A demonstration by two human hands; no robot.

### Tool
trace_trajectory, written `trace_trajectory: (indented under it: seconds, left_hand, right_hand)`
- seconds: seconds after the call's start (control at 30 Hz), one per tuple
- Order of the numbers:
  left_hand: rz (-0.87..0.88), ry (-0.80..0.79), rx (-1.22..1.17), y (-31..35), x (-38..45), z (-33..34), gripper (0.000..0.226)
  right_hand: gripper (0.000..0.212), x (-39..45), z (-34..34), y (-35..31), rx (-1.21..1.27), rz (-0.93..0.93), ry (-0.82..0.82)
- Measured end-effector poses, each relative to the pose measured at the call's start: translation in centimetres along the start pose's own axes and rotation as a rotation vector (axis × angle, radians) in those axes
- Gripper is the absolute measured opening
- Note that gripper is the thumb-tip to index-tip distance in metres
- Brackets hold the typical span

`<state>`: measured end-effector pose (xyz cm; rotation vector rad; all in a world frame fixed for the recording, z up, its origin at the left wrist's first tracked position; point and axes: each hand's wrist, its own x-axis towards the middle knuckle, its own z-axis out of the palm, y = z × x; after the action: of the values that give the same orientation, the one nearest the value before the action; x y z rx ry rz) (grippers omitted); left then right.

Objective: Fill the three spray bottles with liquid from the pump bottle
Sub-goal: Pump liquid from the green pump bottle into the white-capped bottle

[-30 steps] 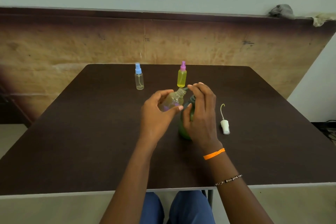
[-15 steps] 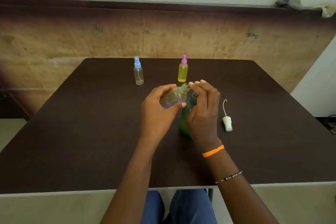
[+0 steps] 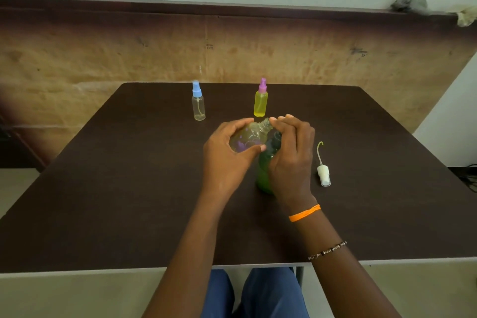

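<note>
Little had moved since the earlier frame: your left hand [image 3: 227, 160] kept gripping the uncapped spray bottle [image 3: 249, 137], tilted, neck toward 1 o'clock. Your right hand [image 3: 290, 160] curled over the green pump bottle [image 3: 263, 175] at table centre. At 3 o'clock lay the white sprayer cap [image 3: 324, 174].

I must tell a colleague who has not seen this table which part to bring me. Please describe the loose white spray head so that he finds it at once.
Start at the dark brown table, then look to the right of the person's right hand, which is on the green pump bottle. The white spray head lies there on its side, alone. Unlike the blue and pink caps, it is on no bottle, and its thin curved tube is bare.
</note>
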<state>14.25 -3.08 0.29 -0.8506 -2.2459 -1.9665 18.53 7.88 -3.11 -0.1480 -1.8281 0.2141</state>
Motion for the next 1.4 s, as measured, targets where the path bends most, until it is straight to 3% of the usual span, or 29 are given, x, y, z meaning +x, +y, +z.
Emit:
trace_trajectory:
  seconds: [0.7,0.97,1.4]
  left_hand:
    - [0.031,0.014,-0.007,-0.2,0.1,-0.1,0.053]
    - [0.047,0.012,-0.002,-0.1,0.0,0.1,0.053]
    - [0.074,0.011,0.0,0.1,0.2,-0.1,0.054]
  right_hand:
    - [0.018,0.7,-0.1,-0.3,0.019,0.026,0.018]
    - [0.036,1.1,-1.0,-1.0,0.048,0.073,-0.039]
    - [0.032,1.8,-1.4,-1.3,0.103,0.129,-0.075]
